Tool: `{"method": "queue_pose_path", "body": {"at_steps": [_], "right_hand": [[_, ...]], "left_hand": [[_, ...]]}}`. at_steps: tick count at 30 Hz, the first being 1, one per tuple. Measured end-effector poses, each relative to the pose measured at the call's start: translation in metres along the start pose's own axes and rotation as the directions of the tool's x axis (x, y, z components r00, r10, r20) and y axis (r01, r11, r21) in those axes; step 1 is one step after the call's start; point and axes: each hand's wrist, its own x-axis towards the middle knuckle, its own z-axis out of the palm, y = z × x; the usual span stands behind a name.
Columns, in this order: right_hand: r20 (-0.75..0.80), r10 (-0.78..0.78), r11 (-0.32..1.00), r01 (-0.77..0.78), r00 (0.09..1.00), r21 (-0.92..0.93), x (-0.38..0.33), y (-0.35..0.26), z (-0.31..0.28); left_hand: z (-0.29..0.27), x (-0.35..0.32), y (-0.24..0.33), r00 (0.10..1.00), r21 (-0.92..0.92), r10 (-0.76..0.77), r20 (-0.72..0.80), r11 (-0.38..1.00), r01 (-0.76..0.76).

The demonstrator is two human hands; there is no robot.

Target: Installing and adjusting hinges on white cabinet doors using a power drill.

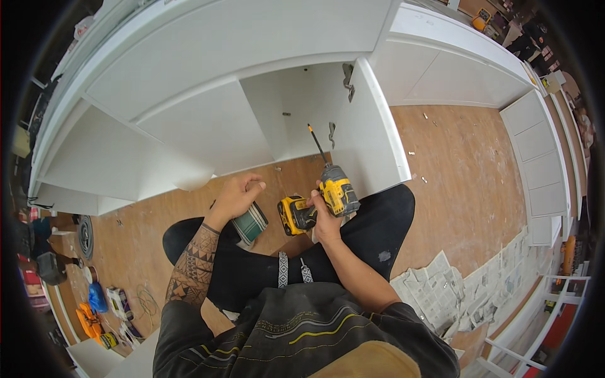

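Observation:
My right hand (326, 219) is closed round the grip of a yellow and black cordless drill driver (340, 191). Its long, dark bit (317, 143) points up and away, toward the opening of a white cabinet (287, 135). Beside the bit stands an open white cabinet door (378, 135), with an upper metal hinge (348, 82) and a lower hinge (332, 134) along its edge. My left hand (234, 196) hovers in front of the cabinet with its fingers curled in; whatever they hold is hidden. Just below it lies a green and white striped thing (251, 225).
White cabinet fronts (201, 123) run along the far side. Newspaper sheets (435, 290) lie on the wood floor at right, near a white drawer unit (539, 151). At left are an orange tool (89, 321), a blue bag (97, 296) and a thin cable (146, 301).

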Motion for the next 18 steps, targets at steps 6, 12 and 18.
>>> {"method": "queue_pose_path", "body": {"at_steps": [6, 12, 18], "right_hand": [[-0.004, 0.147, 0.981, -0.145, 0.989, 0.129, 0.01, 0.021, -0.01], [0.034, 0.199, 0.975, -0.202, 0.979, 0.092, 0.014, 0.016, -0.007], [0.244, 0.176, 0.979, -0.195, 0.954, 0.053, -0.028, -0.02, -0.016]], "left_hand": [[-0.002, 0.003, 0.005, 0.993, 0.008, 0.107, 0.04, 0.994, -0.107], [-0.028, 0.0, 0.01, 0.996, 0.025, 0.091, -0.027, 0.996, -0.09], [-0.057, 0.015, 0.019, 0.914, -0.2, 0.164, -0.371, 0.947, -0.251]]}}
